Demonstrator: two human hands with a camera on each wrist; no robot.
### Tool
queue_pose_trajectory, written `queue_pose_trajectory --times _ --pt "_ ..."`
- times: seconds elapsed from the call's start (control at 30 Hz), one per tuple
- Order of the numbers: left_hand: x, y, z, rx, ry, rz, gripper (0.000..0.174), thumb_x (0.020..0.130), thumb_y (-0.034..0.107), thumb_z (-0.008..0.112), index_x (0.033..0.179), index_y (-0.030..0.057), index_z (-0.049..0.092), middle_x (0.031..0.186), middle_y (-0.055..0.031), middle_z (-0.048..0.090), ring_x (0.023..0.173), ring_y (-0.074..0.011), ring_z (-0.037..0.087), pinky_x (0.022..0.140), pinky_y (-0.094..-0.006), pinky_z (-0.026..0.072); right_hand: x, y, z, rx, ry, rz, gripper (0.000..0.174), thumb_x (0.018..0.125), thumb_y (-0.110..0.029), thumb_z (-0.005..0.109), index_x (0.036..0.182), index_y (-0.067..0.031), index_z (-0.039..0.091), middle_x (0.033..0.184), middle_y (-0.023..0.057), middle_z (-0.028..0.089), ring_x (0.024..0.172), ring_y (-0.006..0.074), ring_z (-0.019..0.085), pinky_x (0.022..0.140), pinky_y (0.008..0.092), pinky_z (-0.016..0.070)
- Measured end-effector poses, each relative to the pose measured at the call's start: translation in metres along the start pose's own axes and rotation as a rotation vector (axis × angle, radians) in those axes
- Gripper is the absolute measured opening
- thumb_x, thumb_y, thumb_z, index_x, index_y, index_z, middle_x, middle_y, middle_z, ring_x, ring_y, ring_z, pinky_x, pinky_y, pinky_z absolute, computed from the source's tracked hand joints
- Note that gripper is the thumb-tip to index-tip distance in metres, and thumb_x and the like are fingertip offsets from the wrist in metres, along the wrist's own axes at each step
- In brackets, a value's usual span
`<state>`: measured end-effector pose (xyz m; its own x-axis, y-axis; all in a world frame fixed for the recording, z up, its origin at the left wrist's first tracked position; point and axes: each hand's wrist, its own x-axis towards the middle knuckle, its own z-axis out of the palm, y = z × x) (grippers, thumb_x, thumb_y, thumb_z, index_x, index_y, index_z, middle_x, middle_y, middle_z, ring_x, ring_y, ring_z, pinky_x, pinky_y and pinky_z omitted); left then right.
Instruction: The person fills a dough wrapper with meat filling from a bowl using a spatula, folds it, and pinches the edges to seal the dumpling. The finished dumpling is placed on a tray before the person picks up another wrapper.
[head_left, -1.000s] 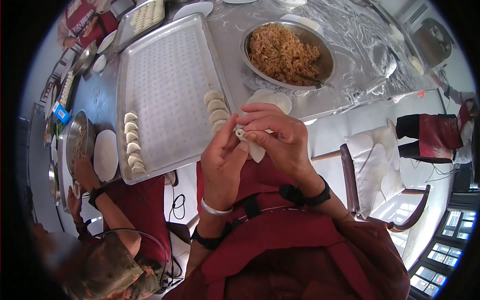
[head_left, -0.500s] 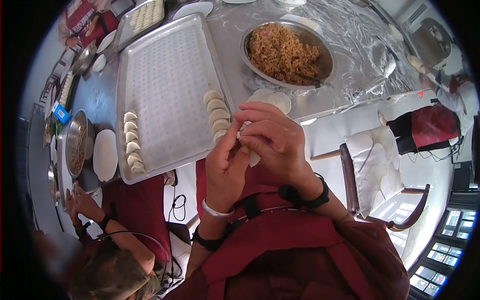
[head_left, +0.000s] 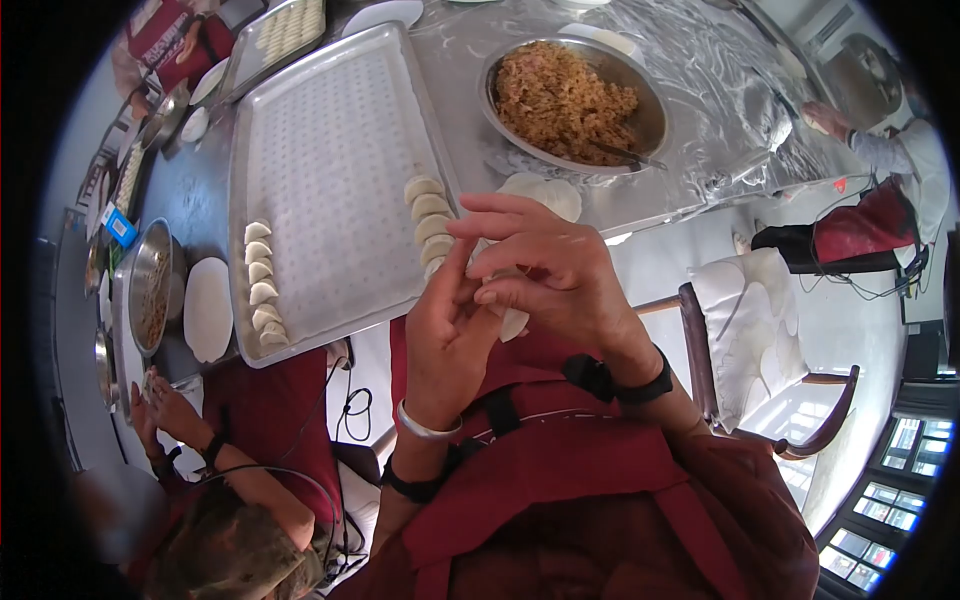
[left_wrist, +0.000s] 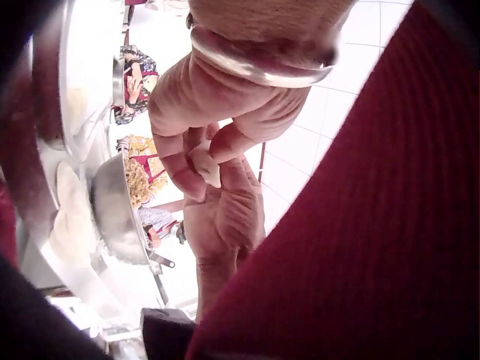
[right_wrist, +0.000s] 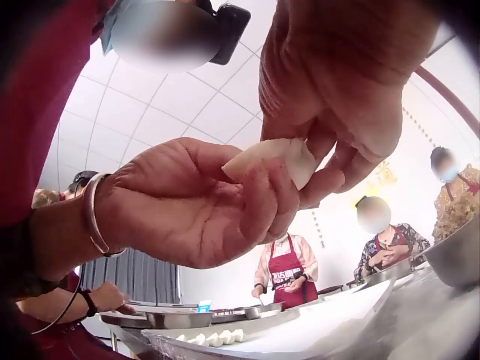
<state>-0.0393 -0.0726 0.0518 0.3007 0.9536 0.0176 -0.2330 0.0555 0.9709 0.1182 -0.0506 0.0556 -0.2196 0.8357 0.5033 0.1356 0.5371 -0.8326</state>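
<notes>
A pale folded dumpling (right_wrist: pixel 274 159) is between my two hands, over the floor just in front of my apron. My left hand (head_left: pixel 445 340), with a silver bangle at the wrist, holds it with curled fingers and thumb. From the other side my right hand (head_left: pixel 560 270) pinches its edge between thumb and fingers, the upper fingers raised. The fingers mostly hide the dumpling in the head view, where a white tip shows below the thumbs. In the left wrist view a small part of the dumpling (left_wrist: pixel 205 163) shows between the fingers.
A large perforated tray (head_left: pixel 330 190) carries a row of dumplings (head_left: pixel 262 290) on its left and another row (head_left: pixel 430 215) beside my hands. Round wrappers (head_left: pixel 545 195) lie under a steel bowl of filling (head_left: pixel 570 105). A chair (head_left: pixel 745 340) stands at right; another person works at left.
My right hand's fingers have lifted and spread somewhat, and less of the dumpling shows in the head view. The neighbour's hand has left the bowl at left; the person at right has moved toward the table.
</notes>
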Motion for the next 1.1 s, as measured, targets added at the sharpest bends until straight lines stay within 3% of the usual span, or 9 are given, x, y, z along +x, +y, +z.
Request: queue_pose_trajectory --times 0.3,0.6,0.77,1.0,1.1 --pt "-0.003 0.004 0.003 -0.076 0.042 -0.004 0.054 0.097 0.002 0.056 0.145 -0.0086 0.034 0.128 -0.016 0.057 0.116 -0.0188 0.059 0.095 -0.028 0.05 -0.001 0.006 0.005 -0.014 0.071 -0.137 0.015 0.074 0.0 0.076 0.087 -0.0005 0.069 0.101 0.0108 0.072 0.111 0.033 0.064 0.091 0.0409 0.0526" --pt "-0.002 -0.002 0.002 -0.206 0.032 0.083 0.051 0.096 0.0 0.058 0.143 -0.0084 0.038 0.13 -0.0164 0.057 0.114 -0.0179 0.059 0.093 -0.0291 0.0507 -0.001 -0.009 0.013 0.184 0.154 0.04 0.019 0.076 -0.005 0.077 0.094 -0.0015 0.073 0.105 0.011 0.073 0.126 0.0342 0.055 0.101 0.0426 0.0463" --pt "-0.002 -0.009 -0.005 -0.157 0.017 0.046 0.041 0.093 -0.004 0.058 0.133 -0.0077 0.048 0.121 -0.012 0.061 0.107 -0.0163 0.062 0.091 -0.0277 0.0525 -0.005 0.012 0.008 0.056 0.026 -0.133 0.026 0.077 -0.003 0.075 0.103 -0.0032 0.073 0.115 0.0118 0.071 0.129 0.035 0.052 0.101 0.0426 0.0464" --pt "-0.002 -0.01 -0.003 -0.34 0.089 0.014 0.042 0.091 -0.008 0.058 0.131 -0.0077 0.048 0.127 -0.012 0.056 0.11 -0.0157 0.06 0.093 -0.0268 0.0498 -0.002 -0.008 0.022 0.135 0.197 0.061 0.022 0.078 -0.003 0.074 0.1 -0.0036 0.074 0.113 0.0115 0.071 0.13 0.0345 0.052 0.104 0.0432 0.0448" --pt "-0.002 -0.007 0.001 -0.273 0.081 0.05 0.043 0.094 -0.004 0.055 0.135 -0.0084 0.043 0.133 -0.0135 0.052 0.116 -0.0171 0.057 0.096 -0.0288 0.049 -0.006 0.011 0.021 0.107 0.12 -0.09 0.031 0.081 -0.022 0.075 0.105 -0.0028 0.073 0.115 0.0139 0.071 0.133 0.039 0.048 0.106 0.0469 0.0421"
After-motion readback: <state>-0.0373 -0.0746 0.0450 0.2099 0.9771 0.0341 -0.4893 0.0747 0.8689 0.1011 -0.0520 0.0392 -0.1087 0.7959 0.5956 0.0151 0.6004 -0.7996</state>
